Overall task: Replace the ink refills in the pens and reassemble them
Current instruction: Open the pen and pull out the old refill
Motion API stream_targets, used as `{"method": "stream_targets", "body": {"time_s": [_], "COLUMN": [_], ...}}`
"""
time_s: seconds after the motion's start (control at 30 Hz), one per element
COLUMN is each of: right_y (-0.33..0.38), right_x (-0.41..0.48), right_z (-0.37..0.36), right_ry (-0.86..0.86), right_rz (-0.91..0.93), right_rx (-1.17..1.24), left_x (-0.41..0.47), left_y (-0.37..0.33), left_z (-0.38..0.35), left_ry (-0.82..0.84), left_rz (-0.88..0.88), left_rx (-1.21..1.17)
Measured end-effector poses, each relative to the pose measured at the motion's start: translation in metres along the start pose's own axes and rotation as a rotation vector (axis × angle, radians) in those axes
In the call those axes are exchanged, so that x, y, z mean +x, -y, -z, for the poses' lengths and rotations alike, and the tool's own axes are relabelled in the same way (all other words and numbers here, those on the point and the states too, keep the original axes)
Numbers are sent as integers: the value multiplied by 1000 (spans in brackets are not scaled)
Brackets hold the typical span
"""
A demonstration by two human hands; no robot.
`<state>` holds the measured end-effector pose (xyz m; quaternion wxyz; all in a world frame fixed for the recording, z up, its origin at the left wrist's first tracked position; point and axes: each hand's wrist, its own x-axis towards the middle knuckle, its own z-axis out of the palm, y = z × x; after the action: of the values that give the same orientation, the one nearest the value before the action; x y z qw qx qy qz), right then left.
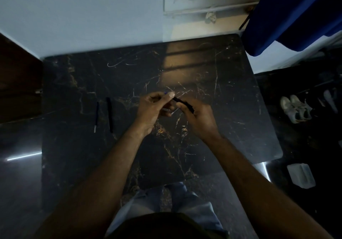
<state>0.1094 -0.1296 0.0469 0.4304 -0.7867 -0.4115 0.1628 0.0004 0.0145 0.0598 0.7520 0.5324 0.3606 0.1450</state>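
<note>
Above the middle of the dark marble table, both hands grip one black pen. My left hand pinches its far end, where a bit of blue shows past the thumb. My right hand is closed around the black barrel. A thin light piece shows between the hands, too dim to identify. On the table to the left lie a slim blue refill with a silver tip and a black pen, side by side and untouched.
The table stands against a pale wall. A blue curtain hangs at the upper right. On the dark floor to the right are a pair of pale shoes and a white plastic container. A dark wooden panel borders the left.
</note>
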Motion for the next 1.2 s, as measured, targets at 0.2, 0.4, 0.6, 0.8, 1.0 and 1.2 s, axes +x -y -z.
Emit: {"method": "stream_targets", "body": {"time_s": [0.2, 0.4, 0.6, 0.8, 1.0, 1.2], "right_y": [-2, 3, -7, -5, -3, -5], "right_x": [-7, -10, -6, 3, 0, -6], "right_z": [-4, -2, 2, 6, -4, 0], "right_ry": [-36, -37, -45, 26, -40, -75], "right_rz": [34, 135, 0, 44, 59, 57], "right_rx": [-118, -194, -51, -40, -138, -120], "left_x": [-1, 2, -1, 0, 1, 2], "left_y": [3, 4, 1, 9, 6, 6], "left_z": [-12, -15, -2, 1, -16, -10], "left_ry": [-41, -109, 96, -26, -120, 15], "left_rz": [-88, -7, 36, -23, -46, 19], "left_rx": [165, 248, 46, -23, 60, 22]}}
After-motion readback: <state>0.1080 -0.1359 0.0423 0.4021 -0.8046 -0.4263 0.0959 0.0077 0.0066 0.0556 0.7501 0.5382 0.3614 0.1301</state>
